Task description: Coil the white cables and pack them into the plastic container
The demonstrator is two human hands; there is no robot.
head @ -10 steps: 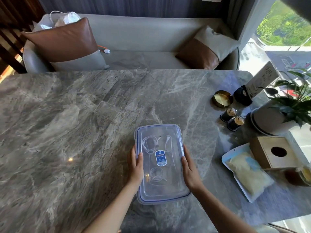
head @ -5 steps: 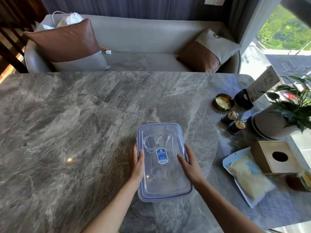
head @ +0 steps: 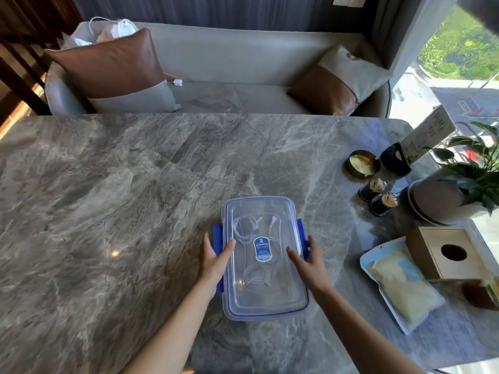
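A clear plastic container (head: 263, 298) with its lid on lies on the marble table (head: 108, 211), near the front middle. White coiled cables (head: 244, 228) show through the lid, one coil at the far end and another (head: 255, 279) nearer me. Blue side latches (head: 216, 234) stick out on both long sides. My left hand (head: 213, 261) presses on the left edge, thumb on the lid. My right hand (head: 309, 261) rests on the right edge, fingers spread over the right latch.
To the right lie a clear pouch (head: 399, 282), a wooden tissue box (head: 448, 252), two small jars (head: 378, 195), a brass dish (head: 361, 163), a card holder (head: 397, 157) and a potted plant (head: 459, 190). A sofa with cushions (head: 113, 68) stands behind the table.
The blue latches on both sides have swung outward and are now visible. Both hands shifted slightly from gripping the sides to pressing the lid edges.
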